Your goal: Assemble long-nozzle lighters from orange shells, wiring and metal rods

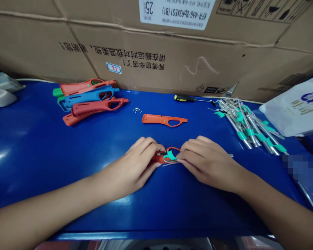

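Note:
My left hand (pixel 146 161) pinches the handle end of an orange lighter casing half (pixel 159 158) just above the table. Inside that casing sit a green trigger (pixel 171 156) and a small black part, with a thin clear tube along the near side. My right hand (pixel 203 161) closes its fingers at the casing's other end, by the trigger. A metal tip (pixel 231 155) shows past that hand; the rest of it is hidden underneath. Beyond my hands lies a second orange casing half (pixel 159 119), with a finger loop on its right.
Red, blue and green lighter casings (pixel 94 106) are piled at left, near small screws (pixel 137 110). A yellow-black screwdriver (pixel 184 98) lies before a large cardboard box (pixel 146 45). Metal lighter tubes with green triggers (pixel 250 126) lie at right beside a white bag (pixel 294 107).

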Motion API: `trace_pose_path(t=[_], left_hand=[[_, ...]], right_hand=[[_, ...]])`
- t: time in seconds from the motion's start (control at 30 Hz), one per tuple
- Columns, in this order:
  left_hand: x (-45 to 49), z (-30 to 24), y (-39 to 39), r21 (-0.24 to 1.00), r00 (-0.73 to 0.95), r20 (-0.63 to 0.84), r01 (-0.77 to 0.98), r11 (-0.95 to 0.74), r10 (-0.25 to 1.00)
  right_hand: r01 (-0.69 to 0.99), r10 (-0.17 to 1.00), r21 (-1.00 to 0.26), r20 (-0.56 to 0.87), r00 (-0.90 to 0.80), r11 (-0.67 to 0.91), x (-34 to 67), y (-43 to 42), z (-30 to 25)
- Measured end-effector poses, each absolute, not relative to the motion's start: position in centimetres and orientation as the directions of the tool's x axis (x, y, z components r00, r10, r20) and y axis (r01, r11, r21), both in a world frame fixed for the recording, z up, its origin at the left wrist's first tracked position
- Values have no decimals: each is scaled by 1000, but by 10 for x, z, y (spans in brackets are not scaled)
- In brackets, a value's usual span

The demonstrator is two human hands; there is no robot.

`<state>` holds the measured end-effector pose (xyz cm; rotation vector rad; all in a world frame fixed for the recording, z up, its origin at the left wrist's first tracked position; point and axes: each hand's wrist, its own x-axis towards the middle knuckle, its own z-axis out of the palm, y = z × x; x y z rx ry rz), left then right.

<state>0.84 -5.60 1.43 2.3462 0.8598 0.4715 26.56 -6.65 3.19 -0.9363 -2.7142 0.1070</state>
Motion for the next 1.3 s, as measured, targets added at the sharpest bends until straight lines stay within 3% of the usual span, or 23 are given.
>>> trace_pose_path(t=[0.2, 0.5, 0.97, 1.3], left_hand=[[8, 16, -57, 628, 731, 116, 471, -620, 673], [10, 16, -58, 630, 731, 116, 470, -619, 673], [9, 15, -60, 617, 723, 132, 476, -627, 678], [8, 15, -60, 613, 723, 142, 472, -634, 676]], right_hand=[[532, 537, -109, 320, -781, 840, 265, -68, 32], [552, 571, -149, 256, -780, 820, 265, -67, 31], [527, 522, -68, 298, -800, 847, 263, -69, 34], [531, 532, -74, 236, -813, 844, 263, -69, 30]])
